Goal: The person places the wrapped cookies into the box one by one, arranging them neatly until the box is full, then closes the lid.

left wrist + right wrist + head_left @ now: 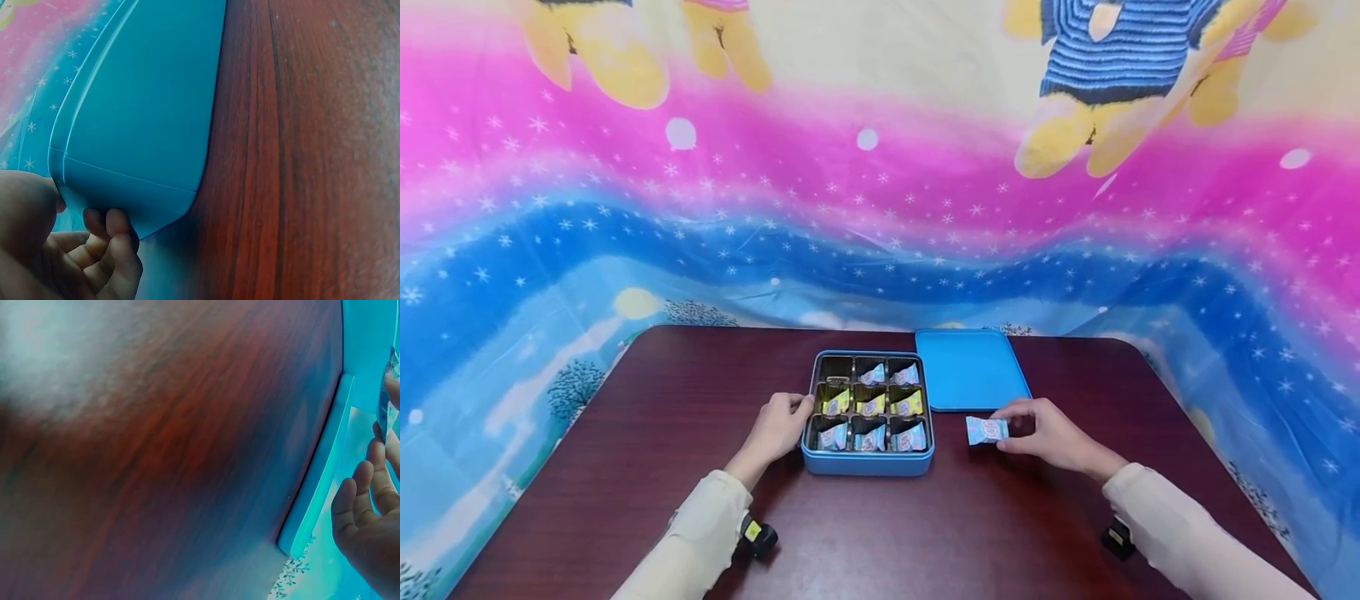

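Observation:
A blue square tin stands on the table, its dark insert divided into compartments. Yellow wrapped candies fill the middle row, and light blue wrapped candies the front row. Two more blue ones lie in the back row; its left compartment shows bare dark plastic. My left hand holds the tin at its left side, thumb by the rim and fingers curled against the wall in the left wrist view. To the tin's right, my right hand pinches a light blue wrapped candy above the table.
The blue tin lid lies behind the right hand, beside the tin's back right corner. Dark reddish wood makes up the table. A printed pink and blue cloth hangs behind and around it.

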Demonstrator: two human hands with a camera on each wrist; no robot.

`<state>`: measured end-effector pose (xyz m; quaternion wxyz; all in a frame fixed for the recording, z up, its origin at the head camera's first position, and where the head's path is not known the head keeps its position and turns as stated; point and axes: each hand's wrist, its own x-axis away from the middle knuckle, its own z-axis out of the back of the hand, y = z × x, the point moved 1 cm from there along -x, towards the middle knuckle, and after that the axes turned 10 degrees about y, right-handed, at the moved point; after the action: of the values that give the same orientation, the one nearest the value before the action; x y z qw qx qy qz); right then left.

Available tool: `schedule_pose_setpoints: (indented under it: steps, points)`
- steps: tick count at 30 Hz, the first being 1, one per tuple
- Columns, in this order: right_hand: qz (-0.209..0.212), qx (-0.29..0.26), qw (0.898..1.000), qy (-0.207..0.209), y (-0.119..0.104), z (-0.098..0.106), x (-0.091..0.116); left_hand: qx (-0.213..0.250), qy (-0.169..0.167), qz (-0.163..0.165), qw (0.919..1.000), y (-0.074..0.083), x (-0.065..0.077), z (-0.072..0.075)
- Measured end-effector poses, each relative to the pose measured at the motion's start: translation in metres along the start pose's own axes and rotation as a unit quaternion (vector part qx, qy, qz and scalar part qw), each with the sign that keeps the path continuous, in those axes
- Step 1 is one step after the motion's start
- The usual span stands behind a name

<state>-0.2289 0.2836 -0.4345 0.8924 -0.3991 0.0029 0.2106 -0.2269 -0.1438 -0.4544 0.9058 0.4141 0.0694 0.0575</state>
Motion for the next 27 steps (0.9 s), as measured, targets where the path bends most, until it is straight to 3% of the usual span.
schedule_pose_setpoints:
  steps: [12, 27]
  points:
    - [0.015, 0.016, 1.0, 0.008, -0.013, 0.001, -0.014, 0.0, 0.0, 0.001, 1.0, 0.0, 0.0, 0.0]
    - [0.005, 0.021, 1.0, 0.004, -0.025, 0.001, -0.028, -0.004, 0.003, -0.006, 1.0, 0.0, 0.001, 0.0]
